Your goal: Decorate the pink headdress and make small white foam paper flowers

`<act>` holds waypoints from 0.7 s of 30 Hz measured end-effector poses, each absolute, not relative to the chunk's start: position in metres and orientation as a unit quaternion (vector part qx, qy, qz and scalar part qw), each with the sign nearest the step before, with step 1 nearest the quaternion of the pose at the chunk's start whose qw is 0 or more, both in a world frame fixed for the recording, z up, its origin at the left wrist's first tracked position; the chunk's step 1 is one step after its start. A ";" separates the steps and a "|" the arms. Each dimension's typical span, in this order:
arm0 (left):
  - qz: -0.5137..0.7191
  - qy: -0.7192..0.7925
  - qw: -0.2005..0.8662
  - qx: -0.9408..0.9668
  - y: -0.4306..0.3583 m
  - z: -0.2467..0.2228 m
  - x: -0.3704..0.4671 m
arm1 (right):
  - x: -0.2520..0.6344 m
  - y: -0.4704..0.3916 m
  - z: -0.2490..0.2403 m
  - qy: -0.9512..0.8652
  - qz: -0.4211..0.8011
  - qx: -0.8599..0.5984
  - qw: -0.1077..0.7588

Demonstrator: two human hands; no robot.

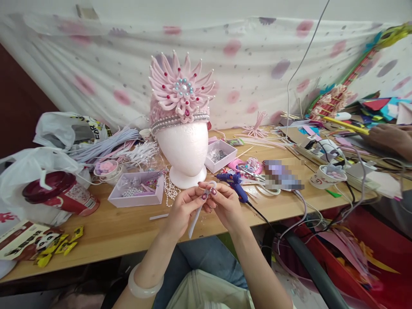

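Observation:
A pale, fuzzy pipe cleaner (pixel 195 223) hangs from between my two hands, its upper part bent into a loop at the fingertips. My left hand (pixel 188 204) pinches it with thumb and forefinger. Facing it, my right hand (pixel 223 204) pinches the same piece near the loop. Behind them a white foam head (pixel 183 150) stands upright, wearing a pink headdress (pixel 182 90) with pearl-tipped petals, red beads and a blue-beaded centre. A blue glue gun (pixel 234 184) lies just right of my hands. A short pale strip (pixel 159 217) rests on the table to their left.
Boxes of beads (pixel 137 201) (pixel 220 165) flank the foam head. Left are a red-lidded cup (pixel 61 193), plastic bags and pipe cleaner bundles (pixel 104 143). Right are a phone (pixel 283 174), a paper cup (pixel 327 177), power strips and cables. Another person's hand (pixel 391 139) is at far right.

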State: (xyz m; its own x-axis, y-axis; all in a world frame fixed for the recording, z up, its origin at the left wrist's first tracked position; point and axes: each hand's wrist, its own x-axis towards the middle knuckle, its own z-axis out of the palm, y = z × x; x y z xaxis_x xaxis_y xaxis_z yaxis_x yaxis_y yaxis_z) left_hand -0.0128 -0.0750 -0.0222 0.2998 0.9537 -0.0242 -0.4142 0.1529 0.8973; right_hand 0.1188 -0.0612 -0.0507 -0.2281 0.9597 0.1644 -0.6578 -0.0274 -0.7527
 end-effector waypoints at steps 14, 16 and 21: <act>0.399 0.316 0.740 0.440 -0.075 -0.023 -0.025 | 0.139 -0.053 -0.048 -0.512 0.713 -0.177 0.445; 0.364 0.298 0.768 0.434 -0.076 -0.025 -0.027 | 0.139 -0.051 -0.048 -0.518 0.715 -0.174 0.436; 0.349 0.248 0.824 0.370 -0.080 -0.028 -0.031 | 0.134 -0.048 -0.046 -0.557 0.689 -0.139 0.444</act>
